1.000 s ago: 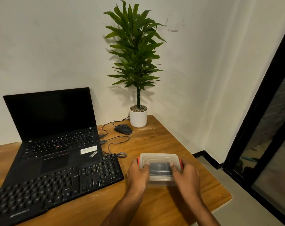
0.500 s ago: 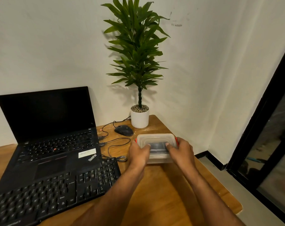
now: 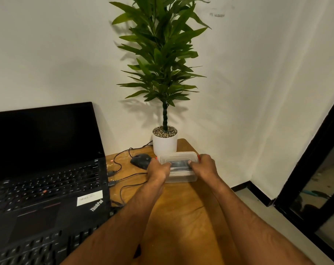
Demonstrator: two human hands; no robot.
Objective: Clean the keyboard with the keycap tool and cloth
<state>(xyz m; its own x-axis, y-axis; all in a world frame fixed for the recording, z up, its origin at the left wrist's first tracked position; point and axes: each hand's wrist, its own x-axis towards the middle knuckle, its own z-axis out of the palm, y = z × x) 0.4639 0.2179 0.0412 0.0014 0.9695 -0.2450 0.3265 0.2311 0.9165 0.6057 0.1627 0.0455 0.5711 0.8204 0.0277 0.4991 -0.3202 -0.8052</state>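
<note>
The black keyboard [image 3: 41, 247] lies near-left of my arms, well behind my fingers. My left hand [image 3: 158, 170] and right hand [image 3: 205, 167] grip a lidded clear box [image 3: 178, 159], thumbs on top; mouse [image 3: 141, 161] just left, plant pot [image 3: 164, 143] just beyond.

container contents [image 3: 178, 165]: a dark shape under the translucent lid; what it is cannot be told.
container sides: the left hand [image 3: 157, 170] covers its 9 o'clock end, the right hand [image 3: 204, 167] its 3 o'clock end; the fingers are hidden behind it.
keyboard [image 3: 37, 247]: cut off at the 6 and 9 o'clock edges; forearm hides its 3 o'clock end; key legends unreadable.
laptop [image 3: 47, 169]: screen corner cut at 9 o'clock; white sticker text too small to read.
mouse [image 3: 140, 161]: its 3 o'clock side sits behind the left hand.
plant [image 3: 160, 54]: top leaves run out at 12 o'clock.
wall mark [image 3: 216, 15]: blurred, unreadable.
</note>
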